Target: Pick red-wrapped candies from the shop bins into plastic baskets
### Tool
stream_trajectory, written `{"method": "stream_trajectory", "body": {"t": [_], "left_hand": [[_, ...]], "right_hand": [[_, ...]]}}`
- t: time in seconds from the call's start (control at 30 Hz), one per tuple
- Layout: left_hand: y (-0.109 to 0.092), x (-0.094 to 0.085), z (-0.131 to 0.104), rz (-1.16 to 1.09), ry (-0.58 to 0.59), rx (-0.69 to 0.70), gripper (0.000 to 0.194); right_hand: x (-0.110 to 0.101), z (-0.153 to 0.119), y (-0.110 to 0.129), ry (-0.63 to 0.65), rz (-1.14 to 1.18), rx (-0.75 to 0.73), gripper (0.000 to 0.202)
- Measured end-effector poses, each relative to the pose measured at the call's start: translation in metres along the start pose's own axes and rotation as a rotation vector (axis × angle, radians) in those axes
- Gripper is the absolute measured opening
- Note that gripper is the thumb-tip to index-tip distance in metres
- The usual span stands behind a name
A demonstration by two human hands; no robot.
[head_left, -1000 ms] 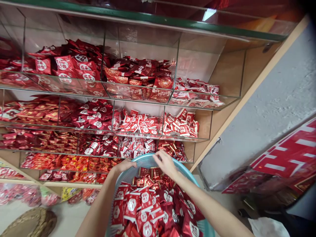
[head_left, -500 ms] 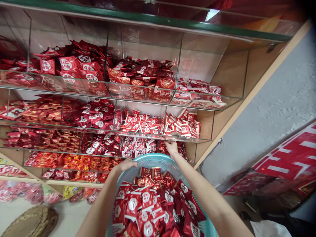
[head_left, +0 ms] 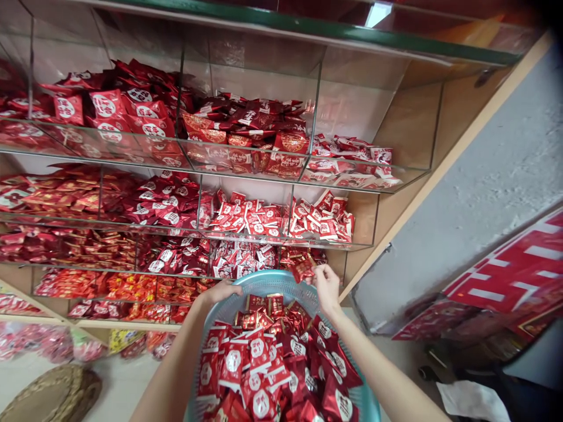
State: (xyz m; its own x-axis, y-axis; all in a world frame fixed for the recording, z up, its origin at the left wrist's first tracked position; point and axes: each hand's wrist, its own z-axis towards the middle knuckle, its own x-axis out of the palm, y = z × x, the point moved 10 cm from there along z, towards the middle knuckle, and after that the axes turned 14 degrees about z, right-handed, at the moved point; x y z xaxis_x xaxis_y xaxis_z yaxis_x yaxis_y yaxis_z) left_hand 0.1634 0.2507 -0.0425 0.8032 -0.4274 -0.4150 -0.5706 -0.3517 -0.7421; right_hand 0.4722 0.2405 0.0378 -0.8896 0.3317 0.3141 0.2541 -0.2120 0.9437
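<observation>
A light-blue plastic basket [head_left: 259,280] holds many red packets [head_left: 257,363], some marked with white labels. My left hand [head_left: 223,291] grips its upper left rim. Above the right part of the rim, my right hand [head_left: 325,283] pinches a dark red and gold packet [head_left: 303,268]. That packet hangs just in front of a low shelf compartment with similar packets. Whether more than one packet is between the fingers is hard to tell.
Wooden shelves with glass dividers [head_left: 246,235] rise ahead, holding heaps of red packets. A grey wall [head_left: 461,170] and a red-and-white sheet [head_left: 505,275] are at the right. A woven basket [head_left: 55,394] stands on the floor, lower left.
My right hand has come back from the low compartment, moving right and slightly down, and now has a packet in its fingers. My left hand remains on the rim.
</observation>
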Motion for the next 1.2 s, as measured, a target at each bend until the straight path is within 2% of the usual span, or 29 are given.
{"method": "stream_trajectory", "body": {"t": [0.13,0.27,0.33,0.37,0.43,0.57,0.63,0.73,0.83,0.93,1.07,1.2], "left_hand": [[0.001,0.0,-0.001,-0.018,-0.011,-0.004,0.016],[0.0,0.0,-0.003,-0.024,-0.012,-0.005,0.016],[-0.001,0.0,-0.004,-0.024,-0.012,0.0,0.016],[-0.002,-0.001,-0.004,-0.024,-0.013,0.002,0.016],[-0.001,-0.001,-0.003,-0.023,-0.016,0.004,0.016],[0.002,-0.001,0.003,-0.016,-0.01,0.015,0.016],[0.004,0.0,0.006,-0.012,0.002,0.021,0.016],[0.004,0.001,0.007,-0.008,0.008,0.025,0.016],[0.001,0.002,0.003,0.003,0.011,0.028,0.017],[-0.003,0.001,-0.001,0.017,0.003,0.029,0.016],[-0.003,-0.002,0.001,0.023,-0.009,0.03,0.016],[-0.001,-0.002,0.006,0.033,-0.004,0.048,0.017]], "right_hand": [[0.027,-0.033,-0.038,0.243,-0.062,0.248,0.018],[0.036,-0.053,-0.074,0.312,-0.044,0.453,0.026],[0.039,-0.058,-0.082,0.377,-0.087,0.485,0.029],[0.038,-0.059,-0.082,0.405,-0.16,0.46,0.031],[0.034,-0.055,-0.069,0.423,-0.387,0.302,0.031],[0.038,-0.046,-0.013,0.37,-0.779,-0.156,0.03],[0.044,-0.036,0.007,0.349,-0.857,-0.266,0.032],[0.055,-0.006,0.016,0.316,-0.901,-0.298,0.029],[0.062,0.031,0.006,0.244,-0.939,-0.27,0.023],[0.068,0.057,-0.01,0.182,-0.977,-0.227,0.038],[0.067,0.068,-0.029,0.146,-1.009,-0.17,0.053],[0.06,0.068,-0.037,0.16,-0.992,-0.164,0.05]]}}
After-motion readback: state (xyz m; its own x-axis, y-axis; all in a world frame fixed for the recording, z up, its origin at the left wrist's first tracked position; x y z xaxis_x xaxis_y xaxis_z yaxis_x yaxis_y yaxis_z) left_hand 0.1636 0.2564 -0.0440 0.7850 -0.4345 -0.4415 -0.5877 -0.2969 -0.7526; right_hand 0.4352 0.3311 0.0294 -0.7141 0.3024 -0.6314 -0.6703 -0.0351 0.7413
